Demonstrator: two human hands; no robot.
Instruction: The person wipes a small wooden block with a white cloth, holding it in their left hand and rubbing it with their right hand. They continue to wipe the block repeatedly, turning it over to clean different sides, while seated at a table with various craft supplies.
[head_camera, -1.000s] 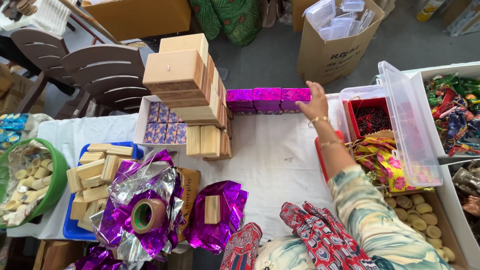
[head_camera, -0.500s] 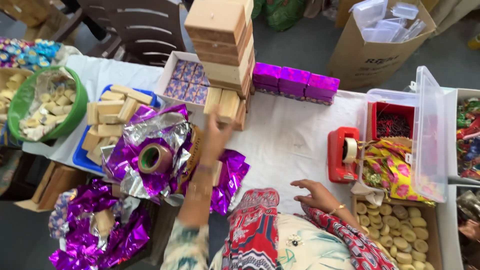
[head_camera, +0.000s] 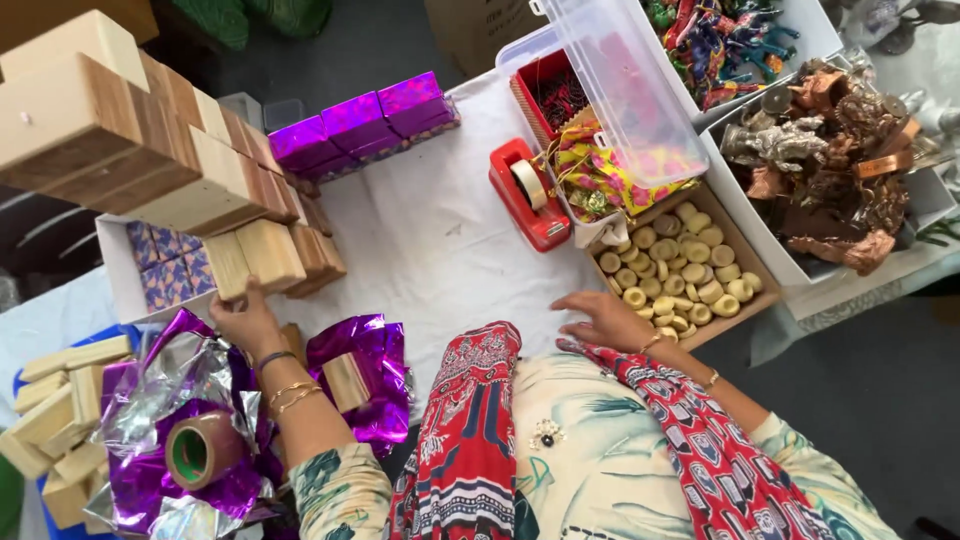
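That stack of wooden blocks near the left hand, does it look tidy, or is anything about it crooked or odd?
It looks uneven. The wooden blocks are piled in a leaning, stepped stack, with ends jutting out at different lengths. The left hand touches the lowest block. Nothing has spilled or looks broken.

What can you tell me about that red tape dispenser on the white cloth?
The red tape dispenser looks like glossy plastic, with a heavy curved body and a pale roll of tape set in its middle. It lies on the white cloth, seen from above and angled across the table. One end sits right beside the clear plastic bin of coloured wrappers; whether they touch is unclear. No hand is on it: the right hand rests flat on the cloth nearer the person.
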